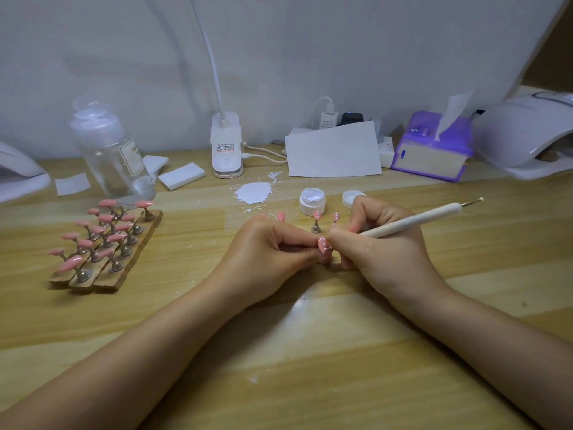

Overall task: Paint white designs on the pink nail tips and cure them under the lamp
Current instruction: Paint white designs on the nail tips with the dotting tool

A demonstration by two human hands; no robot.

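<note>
Head view: left hand (pixel 273 246) pinches nail tip (pixel 322 243); right hand (pixel 381 240) grips dotting pen (pixel 412 220), seemingly touching it.

Curing lamp (pixel 527 138) cropped at right.

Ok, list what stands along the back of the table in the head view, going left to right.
Clear bottle → white sponge block → desk lamp base → sheet of white paper → purple tissue pack → white curing lamp.
</note>
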